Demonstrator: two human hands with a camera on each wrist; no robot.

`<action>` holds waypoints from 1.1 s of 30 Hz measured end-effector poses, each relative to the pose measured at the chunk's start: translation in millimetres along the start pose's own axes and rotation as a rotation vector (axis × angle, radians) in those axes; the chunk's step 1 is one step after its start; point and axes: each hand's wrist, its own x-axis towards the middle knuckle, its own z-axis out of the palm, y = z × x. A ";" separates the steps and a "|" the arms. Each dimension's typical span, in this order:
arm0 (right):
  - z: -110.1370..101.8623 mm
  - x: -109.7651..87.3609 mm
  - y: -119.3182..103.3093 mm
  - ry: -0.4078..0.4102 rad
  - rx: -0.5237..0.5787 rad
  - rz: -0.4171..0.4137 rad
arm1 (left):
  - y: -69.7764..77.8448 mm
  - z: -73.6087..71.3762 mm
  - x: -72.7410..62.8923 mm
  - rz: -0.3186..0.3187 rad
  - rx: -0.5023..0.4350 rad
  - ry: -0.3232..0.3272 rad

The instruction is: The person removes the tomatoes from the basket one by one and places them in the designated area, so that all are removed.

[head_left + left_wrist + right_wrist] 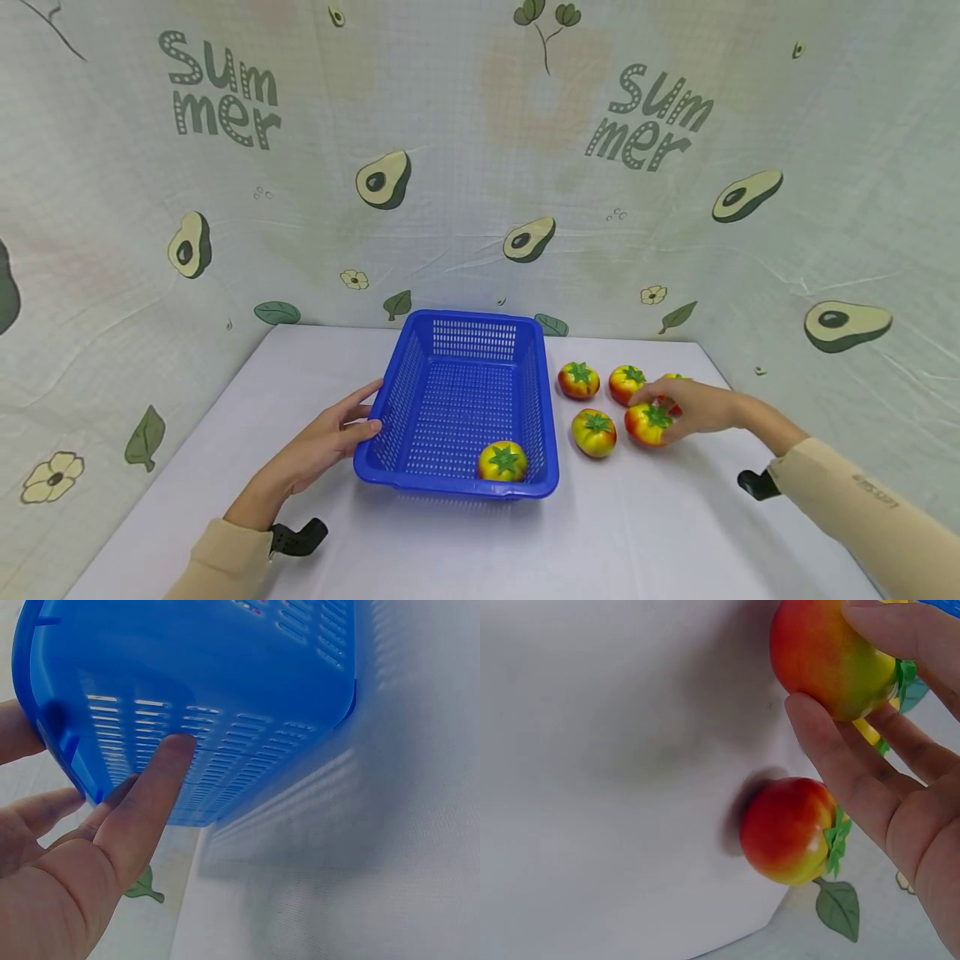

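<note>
My right hand [693, 406] holds a red-and-yellow tomato [647, 425] with a green leafy top. In the right wrist view, thumb and fingers lie around that tomato [832, 656], and a second tomato [787, 831] sits below it on the table. My left hand [326, 442] rests at the left rim of a blue plastic basket [455, 487]. Straight fingers [154, 795] lie against the basket's slotted outer wall in the left wrist view, the thumb at the rim. One yellow tomato [502, 462] lies in the basket's near right corner.
Right of the basket stand more tomatoes: one at the back [578, 381], one nearer [594, 433], one behind the held one [626, 385], and another partly hidden by the right hand [677, 377]. A printed cloth [450, 250] walls in the white table [600, 533].
</note>
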 end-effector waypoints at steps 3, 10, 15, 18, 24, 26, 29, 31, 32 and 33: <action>1.9 0.3 0.9 -0.004 0.008 -0.024 | 0.1 -0.1 -0.1 -0.002 0.003 0.001; 5.1 2.1 2.6 -0.010 0.009 -0.041 | 0.3 -0.6 -0.5 -0.002 -0.004 0.001; 6.7 2.3 3.1 -0.007 -0.004 -0.045 | 0.7 -0.5 -0.6 -0.001 -0.008 -0.001; 7.6 2.6 3.0 -0.010 -0.004 -0.041 | 1.0 -0.2 0.0 -0.001 -0.008 -0.001; 8.9 3.7 2.7 -0.020 0.002 -0.022 | 1.1 0.5 1.2 -0.003 -0.007 0.003; 9.1 3.9 2.6 -0.024 0.005 -0.019 | 1.1 0.6 1.4 -0.005 -0.004 0.004; 9.0 4.0 2.4 -0.029 0.009 -0.018 | 1.2 0.8 1.2 -0.009 -0.005 0.006; 8.6 4.0 2.2 -0.029 0.009 -0.017 | 1.2 0.9 1.1 -0.011 -0.005 0.007; 8.4 4.0 2.1 -0.029 0.007 -0.016 | 1.3 1.0 0.9 -0.011 -0.005 0.007; 8.1 3.9 1.9 -0.028 0.006 -0.017 | 1.4 1.1 0.9 -0.012 -0.004 0.007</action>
